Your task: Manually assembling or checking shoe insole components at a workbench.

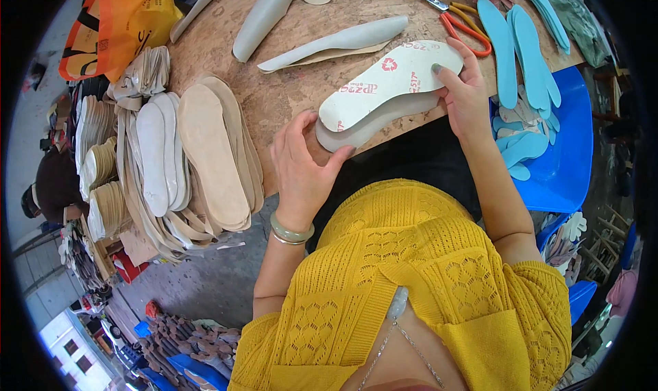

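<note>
My right hand (466, 93) is closed on the broad end of a white insole board (384, 82) with red print, its thumb on top and its fingers along the far edge. Beneath the board, partly covered by it, lies a grey insole-shaped piece (384, 122) by the table's near edge. My left hand (298, 161) curls around the near-left end of this grey piece, thumb on one side and fingertips on the other. The two layers overlap with their outlines slightly offset.
Curled grey sheets (336, 43) lie on the wooden table (274, 93). At right are scissors (460, 24), blue insoles (499, 52) and a blue bin (576, 137) holding insoles. To the left stand stacks of beige insoles (212, 154), white insoles (156, 158) and an orange bag (116, 31).
</note>
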A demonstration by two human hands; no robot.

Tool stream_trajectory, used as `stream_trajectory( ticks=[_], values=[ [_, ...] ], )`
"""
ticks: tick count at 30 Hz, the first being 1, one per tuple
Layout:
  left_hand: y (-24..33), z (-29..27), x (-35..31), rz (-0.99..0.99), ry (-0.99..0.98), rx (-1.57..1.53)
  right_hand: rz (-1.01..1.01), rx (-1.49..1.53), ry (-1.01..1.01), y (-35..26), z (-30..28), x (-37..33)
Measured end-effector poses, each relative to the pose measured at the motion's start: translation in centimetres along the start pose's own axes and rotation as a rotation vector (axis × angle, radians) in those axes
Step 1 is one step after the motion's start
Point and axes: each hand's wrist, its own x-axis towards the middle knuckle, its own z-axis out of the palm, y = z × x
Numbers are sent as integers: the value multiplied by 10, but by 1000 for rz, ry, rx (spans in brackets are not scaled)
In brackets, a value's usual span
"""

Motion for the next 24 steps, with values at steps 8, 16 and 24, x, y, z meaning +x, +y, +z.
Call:
stream_trajectory(
  ticks=[8,16,24],
  values=[
    [-1,-1,-1,11,-8,26,-34,-101,-13,-4,-4,-14],
    [0,-1,-1,25,-1,29,-7,-154,15,-4,1,-17],
    [0,-1,0,39,-4,49,-4,-92,28,-3,-2,-15]
  ],
)
